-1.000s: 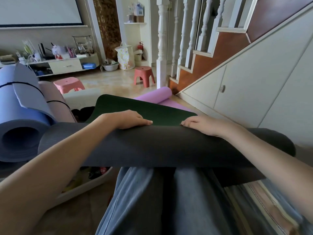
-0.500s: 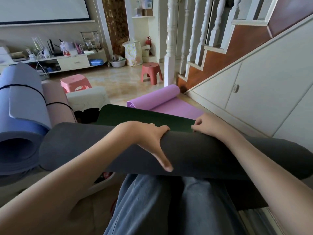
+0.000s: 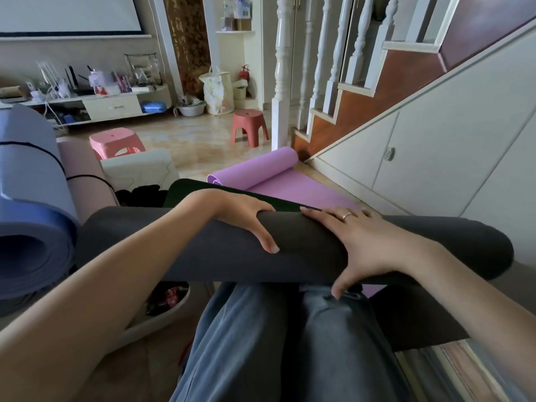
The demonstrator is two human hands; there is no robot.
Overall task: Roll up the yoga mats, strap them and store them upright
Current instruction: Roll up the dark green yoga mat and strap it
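View from a head cam, looking down over the person's lap. A dark grey mat (image 3: 203, 250), rolled into a thick tube, lies crosswise on the knees, its ends reaching left & right past both legs. Its unrolled tail, dark green on the inner face, runs away over the floor toward the stairs.

Change vs a sec ago: both hands lay flat on top of the roll, fingers pointing forward. Half a sec ago the left wrapped round it; now the right has too. The left hand (image 3: 243, 216) curls over the top, thumb down the near face. The right hand (image 3: 368, 245), w/ a ring, spreads wide over the roll, thumb hooked under the lower edge. Both sets of fingers are grasping the mat, not clenched tight. Probably a re-grip to tighten and turn the roll on; rolling isn't finished, no strap on this mat yet.

Textures: the grey mat looks matte, foamy, slightly dented under the right palm. A purple mat (image 3: 261, 172), smooth & thin, lies part-rolled on the floor beyond. At left, a fat blue roll (image 3: 26, 198) and a pink roll (image 3: 84, 175) lean side by side, each w/ a thin black strap round it. Glossy tiled floor, two plastic stools behind.
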